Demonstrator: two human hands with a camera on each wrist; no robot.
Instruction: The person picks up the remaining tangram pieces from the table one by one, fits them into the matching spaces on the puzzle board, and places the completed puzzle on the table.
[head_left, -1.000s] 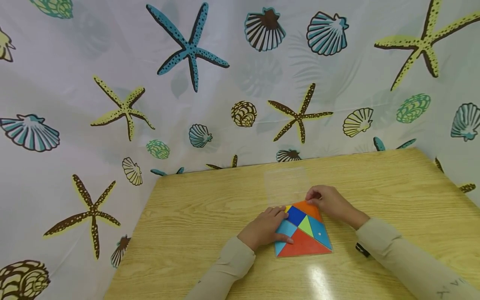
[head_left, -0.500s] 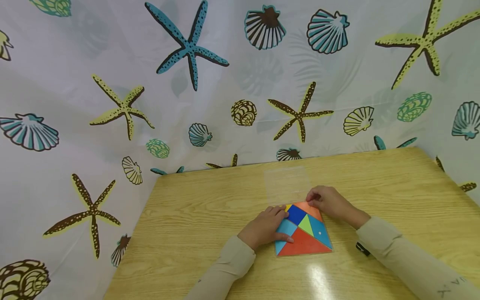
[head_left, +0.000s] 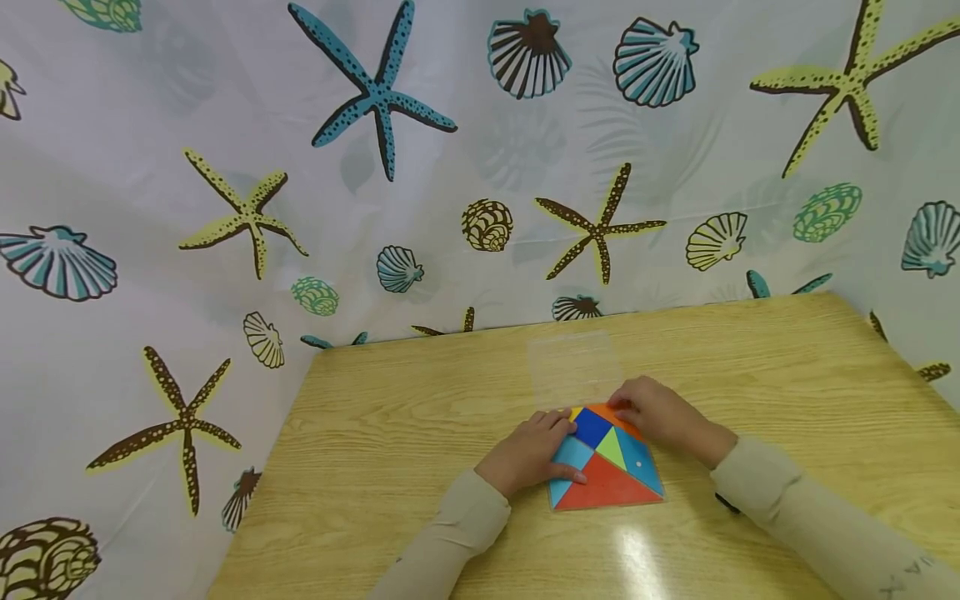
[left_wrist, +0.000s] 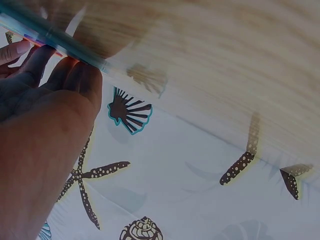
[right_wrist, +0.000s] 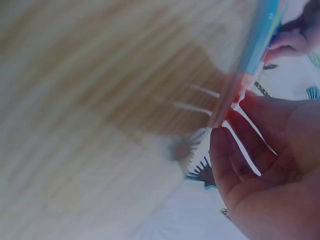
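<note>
A tangram puzzle (head_left: 611, 486) in a shallow clear tray lies on the wooden table, with red, blue, light green, yellow and orange pieces. My left hand (head_left: 528, 454) rests over its left side, thumb on the red and light blue area and fingers near the yellow corner. My right hand (head_left: 660, 417) is at the top right corner, its fingertips touching the orange piece (head_left: 602, 411) and hiding part of it. The left wrist view has the left hand (left_wrist: 55, 95) with fingertips at the tray's edge. In the right wrist view, the right hand's (right_wrist: 270, 160) fingers reach the orange part.
A clear flat sheet or lid (head_left: 573, 367) lies behind the puzzle on the table (head_left: 420, 417). Partly under the right forearm is a small black object (head_left: 726, 502). A curtain (head_left: 450, 150) printed with starfish and shells stands behind and beside the table.
My right hand has shifted slightly left and down, so its fingers now cover more of the orange piece. The left hand and the puzzle stay in place.
</note>
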